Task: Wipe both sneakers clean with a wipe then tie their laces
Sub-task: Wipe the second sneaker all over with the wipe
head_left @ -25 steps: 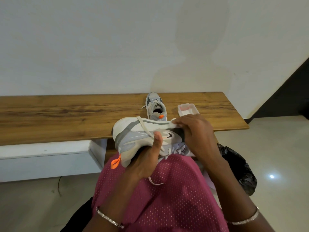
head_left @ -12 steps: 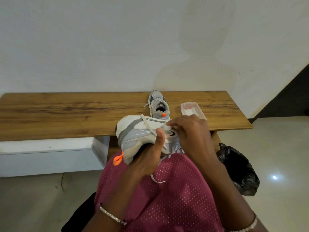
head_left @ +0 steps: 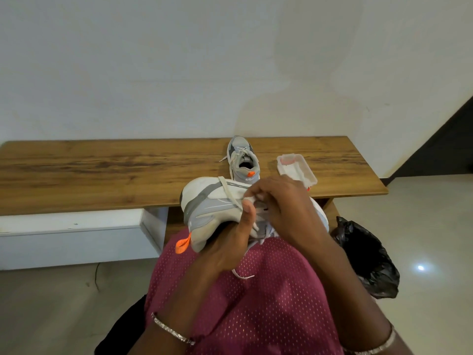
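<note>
Wiping sneaker (head_left: 212, 208) on lap.
Left hand (head_left: 225, 249) grip cups sole, thumb up; right hand (head_left: 284, 208) grip pinches wipe (head_left: 252, 199).

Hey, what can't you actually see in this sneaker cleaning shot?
Head view:
- wipe: mostly under right hand; only a white scrap shows.
- held sneaker: toe covered by that hand.
- far sneaker: heel base behind held sneaker.
- box: contents too small to tell.
</note>
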The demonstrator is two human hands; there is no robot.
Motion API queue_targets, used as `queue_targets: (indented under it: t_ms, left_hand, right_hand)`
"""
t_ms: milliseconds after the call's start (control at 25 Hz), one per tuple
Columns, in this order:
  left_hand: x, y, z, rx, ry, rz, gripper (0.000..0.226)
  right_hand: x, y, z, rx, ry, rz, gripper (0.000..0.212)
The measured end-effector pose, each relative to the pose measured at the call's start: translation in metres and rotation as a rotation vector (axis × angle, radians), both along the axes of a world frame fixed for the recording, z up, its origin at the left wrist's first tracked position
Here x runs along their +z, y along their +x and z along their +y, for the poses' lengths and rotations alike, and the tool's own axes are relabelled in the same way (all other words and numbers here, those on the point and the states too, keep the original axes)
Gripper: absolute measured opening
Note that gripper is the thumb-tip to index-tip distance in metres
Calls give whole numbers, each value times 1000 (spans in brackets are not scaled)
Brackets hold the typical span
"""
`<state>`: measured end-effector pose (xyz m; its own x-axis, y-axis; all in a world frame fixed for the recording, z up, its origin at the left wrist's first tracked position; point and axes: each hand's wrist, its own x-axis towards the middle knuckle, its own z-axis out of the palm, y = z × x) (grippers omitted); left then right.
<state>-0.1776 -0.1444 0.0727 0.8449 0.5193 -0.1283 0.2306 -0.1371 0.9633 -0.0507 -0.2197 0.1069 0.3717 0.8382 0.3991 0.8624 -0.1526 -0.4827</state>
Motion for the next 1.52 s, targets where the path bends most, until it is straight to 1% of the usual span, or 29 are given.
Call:
queue_targets:
  t_ms: [40,80,160,240,280,360,440,480,600,640,680,760,800,920,960,1080,1240,1320,1400,1480,1520]
  left_hand:
    - [4,-2,0,37,1,-8,110]
    - [6,-2,0,67,-4,-15,104]
    - [10,-2,0,73,-16,-8,101]
    - [15,-1,-3,51,-75,1,88]
    - [14,-1,-5,39,-93,-13,87]
    - [9,-1,-6,82,-85,-41,96]
    - [1,0,-3,84,-80,-73,119]
    - [-1,-1,0,74,-90,-70,126]
    - [-2,0,12,60,-155,-86,135]
    - [-3,0,16,70,-185,-94,135]
    - [-3,0,19,93,-205,-102,129]
    - [-2,0,22,126,-239,-118,113]
    - [-1,2,22,127,-256,-127,112]
    - [-6,5,20,108,-260,-162,131]
    - [-7,3,19,90,-264,-180,132]
    - [-6,-1,19,111,-273,-139,125]
    - [-1,-2,24,91,-285,-151,123]
    - [1,-1,21,59,-250,-122,121]
    - [4,-1,13,47,-165,-64,109]
    - [9,-4,3,33,-78,-26,91]
    - [9,-5,0,15,-69,2,86]
  right_hand:
    - [-2,7,-4,-55,-12,-12,21]
    - [-3,14,-8,-109,-19,-26,24]
    - [-3,13,-12,-154,-5,-62,23]
    - [2,-2,-8,-72,40,-44,18]
    - [4,-13,-5,-18,53,-5,20]
    - [7,-31,0,68,53,61,19]
    - [8,-33,1,119,54,61,18]
    - [7,-28,-1,126,53,47,19]
    - [3,-3,-13,14,31,-4,23]
    - [0,3,-17,-35,27,-14,26]
    - [-3,3,-19,-66,28,-27,28]
    - [-7,-11,-17,-59,76,-22,30]
    - [-7,-20,-14,-42,113,0,29]
    - [-5,-41,-5,12,209,4,24]
    - [-5,-42,-4,29,222,-10,24]
    - [-8,-35,-5,95,187,-7,24]
    - [-11,-10,-10,5,132,-57,27]
    - [-5,-9,-7,22,147,-24,25]
    - [5,-19,0,122,133,21,28]
    - [15,-22,6,271,61,64,32]
    - [18,-19,8,328,22,73,33]
